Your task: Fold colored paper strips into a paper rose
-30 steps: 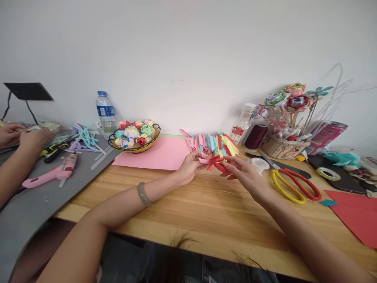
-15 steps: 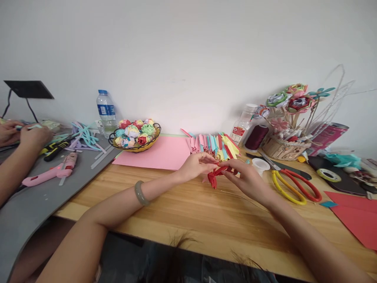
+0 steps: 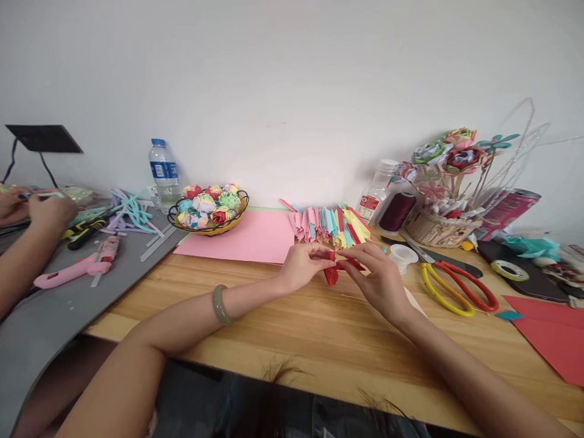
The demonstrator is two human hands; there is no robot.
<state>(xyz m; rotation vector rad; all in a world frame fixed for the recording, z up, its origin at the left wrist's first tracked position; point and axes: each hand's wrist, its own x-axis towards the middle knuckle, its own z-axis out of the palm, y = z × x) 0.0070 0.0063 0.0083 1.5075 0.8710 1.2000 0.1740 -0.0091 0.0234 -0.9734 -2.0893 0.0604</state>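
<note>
Above the middle of the table (image 3: 274,322), the left hand (image 3: 298,267) and the right hand (image 3: 383,280) meet at their fingertips, both pinching a red folded paper piece (image 3: 331,278), part of it hanging beneath the fingers. A second ago it lay spread sideways with a pale pink tip showing; now that tip is out of sight and the fingertips have closed in, so the fold being worked seems the place where a slip would matter. Its exact shape is hidden. A thin strand (image 3: 353,297) runs toward the right forearm; wood shows between the two forearms, back to the near edge. Beyond the fingers, a row of folded strips (image 3: 322,225) leaves little room forward. A white cup (image 3: 404,257) stands close past the right hand, and scissors (image 3: 427,286) crowd that side. Leftward, a pink sheet (image 3: 260,237) reaches under a basket of paper flowers (image 3: 222,230).
</note>
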